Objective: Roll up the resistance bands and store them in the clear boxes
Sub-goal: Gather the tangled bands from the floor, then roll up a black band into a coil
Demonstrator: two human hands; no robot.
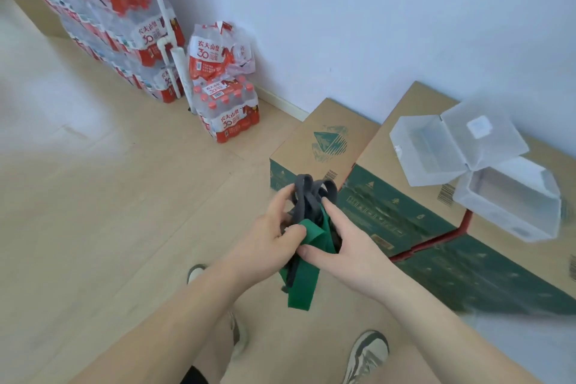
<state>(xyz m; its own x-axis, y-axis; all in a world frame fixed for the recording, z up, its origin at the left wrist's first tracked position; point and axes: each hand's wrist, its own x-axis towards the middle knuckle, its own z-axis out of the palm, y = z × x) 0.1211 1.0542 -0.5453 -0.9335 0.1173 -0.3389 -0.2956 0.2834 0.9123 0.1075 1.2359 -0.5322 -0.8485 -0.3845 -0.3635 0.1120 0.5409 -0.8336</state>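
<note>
My left hand [270,232] and my right hand [344,246] hold a tangle of resistance bands in front of me, above the floor. A wide green band [307,277] hangs down between the hands, its upper fold pinched by my left thumb and my right thumb. Dark grey bands [311,193] loop upward out of the bundle, with my left fingers curled round them. Two clear boxes stand open on the cardboard cartons at the right: one [430,150] with its lid tipped back, another [514,199] nearer me. Both look empty.
Two cardboard cartons [324,140] sit against the white wall on the right. Shrink-wrapped packs of water bottles [227,109] are stacked at the back left beside a white pipe [174,50]. Pale wooden floor spreads left. My shoes [367,355] show below.
</note>
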